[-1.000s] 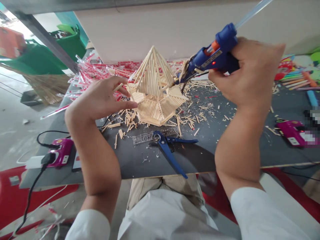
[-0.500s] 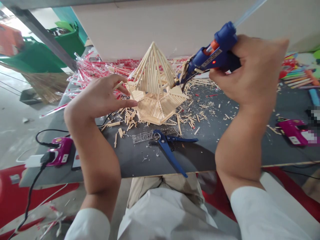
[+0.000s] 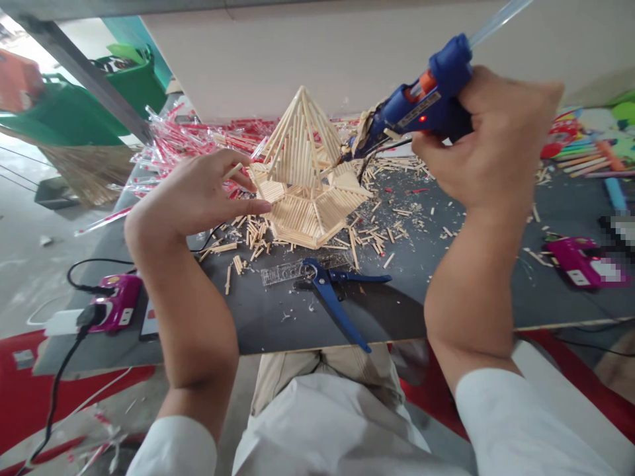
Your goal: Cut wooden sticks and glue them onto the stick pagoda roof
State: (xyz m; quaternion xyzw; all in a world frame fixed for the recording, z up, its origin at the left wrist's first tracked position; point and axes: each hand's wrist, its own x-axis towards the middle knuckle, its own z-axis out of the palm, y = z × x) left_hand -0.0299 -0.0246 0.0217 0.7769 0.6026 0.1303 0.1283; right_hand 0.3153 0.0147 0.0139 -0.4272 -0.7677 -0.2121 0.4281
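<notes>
A pagoda-like model made of thin wooden sticks (image 3: 292,158), with a pointed roof over a flared lower tier, stands on the dark table. My left hand (image 3: 208,182) is closed on its left edge, thumb in front and fingers partly hidden behind. A short loose stick (image 3: 232,172) pokes out between those fingers. My right hand (image 3: 489,135) grips a blue hot glue gun (image 3: 421,106) with a lit red light and a clear glue stick in its back. Its nozzle points down-left at the roof's lower right side; whether it touches cannot be told.
Blue-handled cutters (image 3: 332,301) lie on a clear ruler (image 3: 278,272) in front of the model. Stick offcuts (image 3: 255,235) litter the table. Bagged sticks (image 3: 193,142) pile up behind. Purple power sockets (image 3: 122,301) with cords sit at left, another purple socket (image 3: 575,264) at right.
The glue gun's nozzle has moved slightly left and up along the roof's right side, with my right hand shifting left. My left hand keeps its place on the model.
</notes>
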